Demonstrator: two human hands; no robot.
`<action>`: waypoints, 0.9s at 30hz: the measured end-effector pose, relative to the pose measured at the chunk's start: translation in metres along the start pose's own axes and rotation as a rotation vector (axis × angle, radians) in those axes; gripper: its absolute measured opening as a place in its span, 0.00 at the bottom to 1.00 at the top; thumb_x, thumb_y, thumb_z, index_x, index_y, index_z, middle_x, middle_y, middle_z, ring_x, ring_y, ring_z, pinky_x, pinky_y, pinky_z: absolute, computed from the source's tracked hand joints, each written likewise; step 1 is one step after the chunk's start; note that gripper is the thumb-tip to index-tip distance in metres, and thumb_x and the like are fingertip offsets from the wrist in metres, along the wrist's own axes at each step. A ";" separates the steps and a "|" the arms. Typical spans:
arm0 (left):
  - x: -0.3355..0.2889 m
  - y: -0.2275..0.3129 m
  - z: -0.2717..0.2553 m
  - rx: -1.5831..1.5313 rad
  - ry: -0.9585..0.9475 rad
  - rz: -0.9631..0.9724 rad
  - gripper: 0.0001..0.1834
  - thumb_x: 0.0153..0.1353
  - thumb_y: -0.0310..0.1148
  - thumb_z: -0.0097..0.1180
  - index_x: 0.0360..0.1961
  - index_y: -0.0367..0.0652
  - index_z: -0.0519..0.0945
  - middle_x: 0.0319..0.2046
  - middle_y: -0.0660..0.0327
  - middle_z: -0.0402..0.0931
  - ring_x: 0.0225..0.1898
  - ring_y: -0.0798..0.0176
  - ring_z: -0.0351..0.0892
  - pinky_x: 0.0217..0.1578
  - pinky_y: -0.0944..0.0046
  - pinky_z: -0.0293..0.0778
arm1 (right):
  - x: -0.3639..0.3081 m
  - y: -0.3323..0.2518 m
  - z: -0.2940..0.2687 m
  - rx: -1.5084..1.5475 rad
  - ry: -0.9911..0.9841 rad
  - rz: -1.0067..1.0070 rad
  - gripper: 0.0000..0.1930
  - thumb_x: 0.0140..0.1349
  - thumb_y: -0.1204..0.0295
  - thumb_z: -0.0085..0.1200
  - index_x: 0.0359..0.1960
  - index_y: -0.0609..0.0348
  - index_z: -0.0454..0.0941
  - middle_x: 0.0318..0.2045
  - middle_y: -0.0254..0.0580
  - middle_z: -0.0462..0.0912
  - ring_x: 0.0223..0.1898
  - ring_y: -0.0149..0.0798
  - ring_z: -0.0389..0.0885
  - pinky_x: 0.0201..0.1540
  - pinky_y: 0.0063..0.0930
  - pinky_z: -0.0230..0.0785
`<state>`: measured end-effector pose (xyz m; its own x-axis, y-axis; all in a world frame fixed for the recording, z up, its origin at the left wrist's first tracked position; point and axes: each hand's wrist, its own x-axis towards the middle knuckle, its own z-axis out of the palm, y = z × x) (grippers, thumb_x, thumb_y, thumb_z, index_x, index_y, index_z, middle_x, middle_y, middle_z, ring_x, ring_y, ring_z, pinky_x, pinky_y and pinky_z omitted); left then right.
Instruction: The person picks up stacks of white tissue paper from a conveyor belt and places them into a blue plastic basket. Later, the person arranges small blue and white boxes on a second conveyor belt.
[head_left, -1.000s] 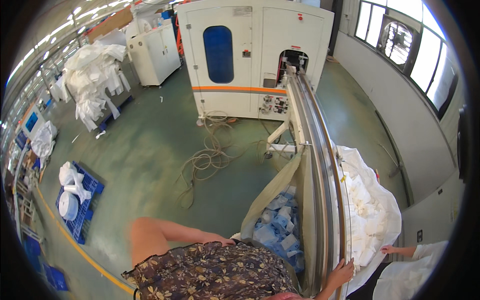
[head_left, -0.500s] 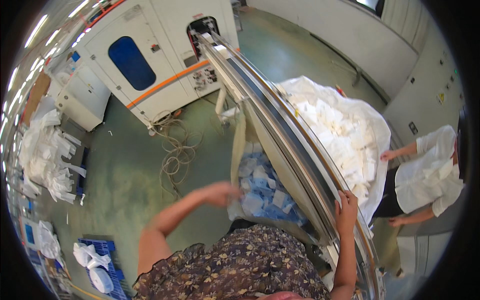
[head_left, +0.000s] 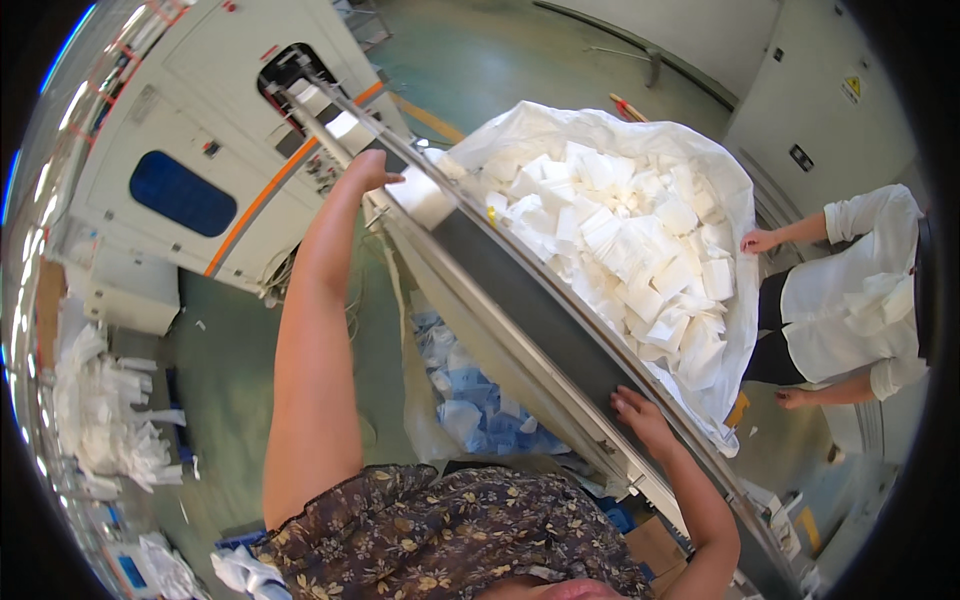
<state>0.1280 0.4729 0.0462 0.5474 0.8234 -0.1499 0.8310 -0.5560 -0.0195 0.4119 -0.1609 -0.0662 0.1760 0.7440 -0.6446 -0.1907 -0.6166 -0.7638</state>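
Note:
My left hand (head_left: 368,170) reaches to the upper part of the conveyor (head_left: 520,285). Its stretched fingertips meet the corner of a stack of white folded sheets (head_left: 422,196) lying on the belt, without wrapping around it; some fingers are hidden. Farther up the belt sit more white stacks (head_left: 348,130), toward the machine's opening. Lower down, my right hand (head_left: 645,424) lies over the dark belt, open, fingers stretched, with nothing in it.
Beyond the conveyor bulges a big white bag (head_left: 738,250) of loose white sheets (head_left: 640,235). A person in white (head_left: 850,300) stands beside it. Below the near side hangs a bag with blue and white pieces (head_left: 480,400). A white machine (head_left: 185,130) stands at the far left.
My left hand has swung from above the blue-and-white pieces up to the stack on the belt. My right hand has moved from the conveyor's rail onto the belt. The view has shifted.

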 end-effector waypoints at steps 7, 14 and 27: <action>-0.015 0.175 0.100 0.075 -0.933 0.473 0.53 0.39 0.77 0.61 0.41 0.29 0.83 0.41 0.48 0.82 0.43 0.51 0.80 0.44 0.57 0.74 | 0.068 -0.034 0.035 0.581 -0.105 -0.006 0.37 0.66 0.52 0.57 0.69 0.53 0.56 0.72 0.45 0.55 0.72 0.43 0.54 0.71 0.44 0.48; -0.205 0.375 0.115 -1.000 -1.498 0.322 0.33 0.54 0.41 0.71 0.57 0.37 0.76 0.52 0.56 0.78 0.55 0.60 0.75 0.54 0.62 0.72 | 0.011 -0.014 0.023 0.810 -0.062 0.031 0.32 0.65 0.49 0.56 0.64 0.55 0.65 0.57 0.40 0.76 0.58 0.38 0.74 0.61 0.38 0.68; -0.306 0.468 -0.047 -1.491 -0.879 0.620 0.40 0.52 0.31 0.71 0.63 0.34 0.64 0.54 0.55 0.74 0.55 0.62 0.74 0.58 0.62 0.69 | -0.212 -0.092 -0.069 0.534 0.077 -0.483 0.50 0.60 0.38 0.52 0.75 0.51 0.42 0.71 0.40 0.58 0.70 0.39 0.58 0.69 0.41 0.53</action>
<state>0.3540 -0.0342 0.1289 0.9766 0.0006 -0.2149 0.2087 0.2350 0.9493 0.4584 -0.2792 0.1386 0.4239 0.8691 -0.2548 -0.5163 0.0007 -0.8564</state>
